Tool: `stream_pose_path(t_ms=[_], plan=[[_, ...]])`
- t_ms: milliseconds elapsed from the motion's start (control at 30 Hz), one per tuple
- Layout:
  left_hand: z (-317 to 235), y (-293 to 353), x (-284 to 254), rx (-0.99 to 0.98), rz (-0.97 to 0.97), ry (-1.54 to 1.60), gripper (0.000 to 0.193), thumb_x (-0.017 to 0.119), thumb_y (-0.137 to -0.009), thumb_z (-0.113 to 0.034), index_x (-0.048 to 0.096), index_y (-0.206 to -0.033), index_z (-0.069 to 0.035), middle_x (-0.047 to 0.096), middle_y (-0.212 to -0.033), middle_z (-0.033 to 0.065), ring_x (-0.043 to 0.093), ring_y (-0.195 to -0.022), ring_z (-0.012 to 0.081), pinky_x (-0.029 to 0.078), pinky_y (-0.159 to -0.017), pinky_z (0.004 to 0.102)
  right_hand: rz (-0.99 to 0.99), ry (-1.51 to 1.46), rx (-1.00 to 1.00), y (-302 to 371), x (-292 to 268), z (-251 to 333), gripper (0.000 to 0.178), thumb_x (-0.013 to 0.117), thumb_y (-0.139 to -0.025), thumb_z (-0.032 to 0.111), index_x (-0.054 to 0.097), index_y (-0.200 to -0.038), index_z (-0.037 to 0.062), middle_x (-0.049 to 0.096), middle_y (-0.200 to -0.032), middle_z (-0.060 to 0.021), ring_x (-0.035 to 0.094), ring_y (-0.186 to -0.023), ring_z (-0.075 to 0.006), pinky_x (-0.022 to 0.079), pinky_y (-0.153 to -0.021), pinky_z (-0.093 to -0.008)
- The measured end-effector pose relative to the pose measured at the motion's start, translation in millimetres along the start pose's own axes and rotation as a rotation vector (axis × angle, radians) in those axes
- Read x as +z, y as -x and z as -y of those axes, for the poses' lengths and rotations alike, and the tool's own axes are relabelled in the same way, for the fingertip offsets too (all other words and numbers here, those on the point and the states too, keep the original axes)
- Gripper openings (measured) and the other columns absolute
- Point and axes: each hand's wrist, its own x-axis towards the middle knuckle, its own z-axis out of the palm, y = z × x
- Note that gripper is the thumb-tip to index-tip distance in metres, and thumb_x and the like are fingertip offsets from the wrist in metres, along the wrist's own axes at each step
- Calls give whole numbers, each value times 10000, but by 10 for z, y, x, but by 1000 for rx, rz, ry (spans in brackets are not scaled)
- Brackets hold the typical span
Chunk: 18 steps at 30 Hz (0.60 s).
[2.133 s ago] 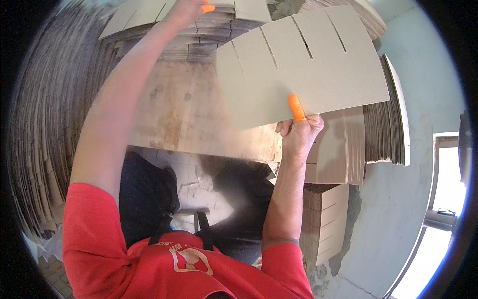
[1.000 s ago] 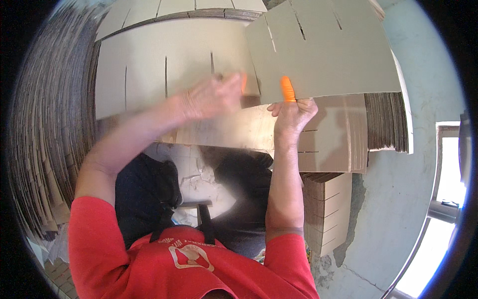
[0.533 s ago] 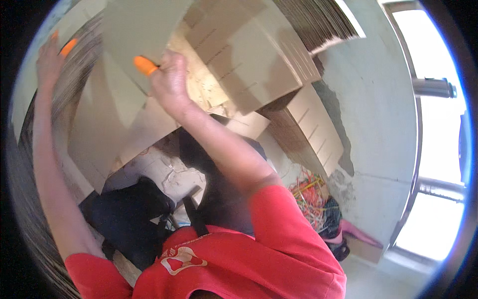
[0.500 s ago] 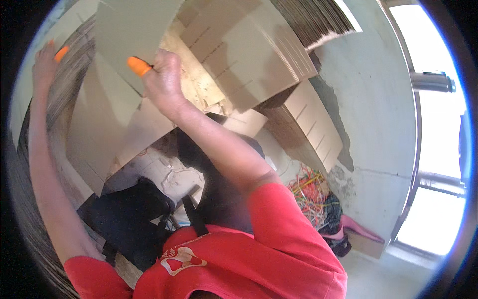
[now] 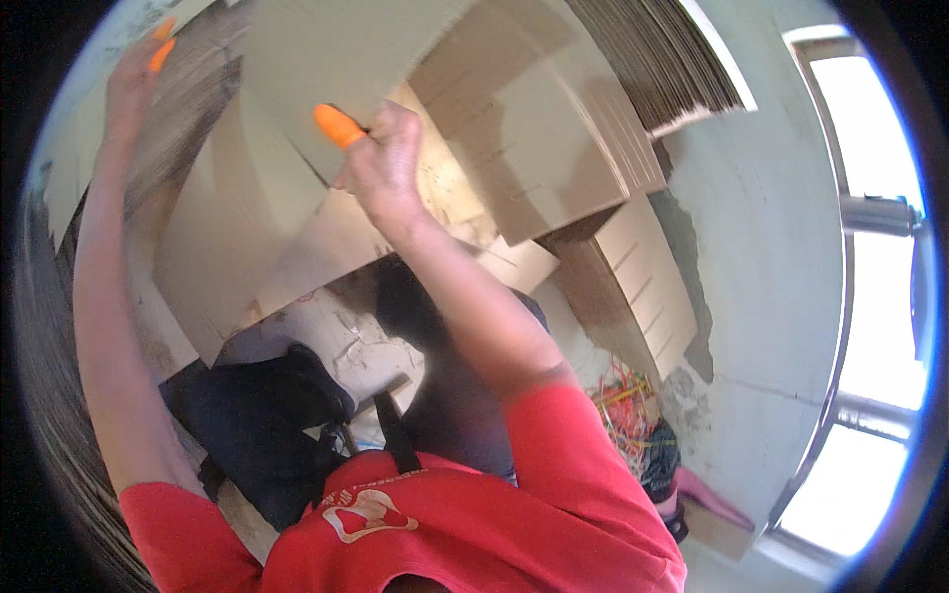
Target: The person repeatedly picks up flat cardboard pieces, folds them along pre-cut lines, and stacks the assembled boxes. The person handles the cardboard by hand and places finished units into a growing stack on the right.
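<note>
At the far left, my left hand, with orange covers on two fingertips, reaches over a tall pile of cardboard sheets. Its covered fingertips are apart, and nothing shows between them. My right hand, with an orange cover on the thumb, is closed on the right edge of a large flat cardboard sheet. The thumb lies on the sheet's face; the curled fingers are partly hidden. Below this sheet, more brown cardboard slopes towards my legs.
Right of my right hand stands a printed cardboard stack, with another cardboard bundle nearer me. Dark-edged sheets are piled at the far right. A heap of coloured straps lies by the peeling wall. Bright windows are beyond.
The view has shifted, so the scene sits lower and farther right. My left hand has reached farther away along the pile. My right hand keeps hold of the cardboard sheet.
</note>
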Motion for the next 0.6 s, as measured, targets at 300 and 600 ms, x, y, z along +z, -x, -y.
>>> stream_pose_path(t_ms=[300, 600], plan=[[-727, -37, -136, 183, 185, -515, 400, 480, -934, -183, 508, -1299, -22, 538, -1287, 163, 547, -1153, 329, 489, -983, 402, 86, 32, 203, 42, -88, 338, 317, 457, -732, -218, 648, -918, -47, 613, -735, -85, 520, -460, -99, 468, -347, -258], [-947, 84, -126, 84, 192, -556, 445, 588, -885, -134, 517, -1306, -11, 565, -1259, 172, 558, -1171, 331, 515, -947, 391, -84, 0, 357, -2, -82, 358, 199, 567, -765, -174, 663, -871, -36, 597, -705, -48, 500, -481, -93, 434, -379, -251]])
